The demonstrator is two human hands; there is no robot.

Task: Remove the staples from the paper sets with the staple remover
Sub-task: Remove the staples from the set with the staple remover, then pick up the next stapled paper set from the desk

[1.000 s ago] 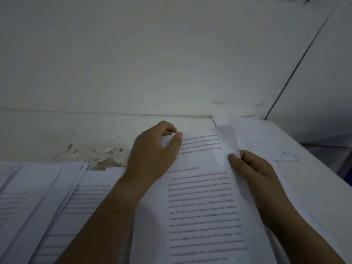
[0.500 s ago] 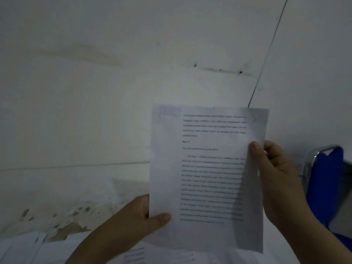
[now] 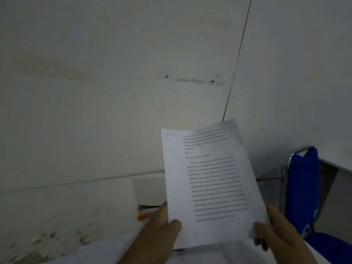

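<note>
A printed paper set [image 3: 211, 180] is held upright in front of me, tilted a little to the right, text facing me. My left hand [image 3: 162, 231] grips its lower left edge with the thumb on the front. My right hand [image 3: 274, 233] pinches its lower right corner. A small orange and black tool [image 3: 145, 211], possibly the staple remover, lies on the table just left of my left hand. No staple is visible on the sheet.
More white papers [image 3: 106, 250] lie on the table at the bottom edge. A blue chair [image 3: 302, 189] with a metal frame stands at the right. The white wall [image 3: 114, 73] fills the background, and the table top [image 3: 57, 212] shows flaked paint at the lower left.
The paper set was lifted off the table and held up. My right hand slid from its upper right edge to the lower right corner. The view swung up and right.
</note>
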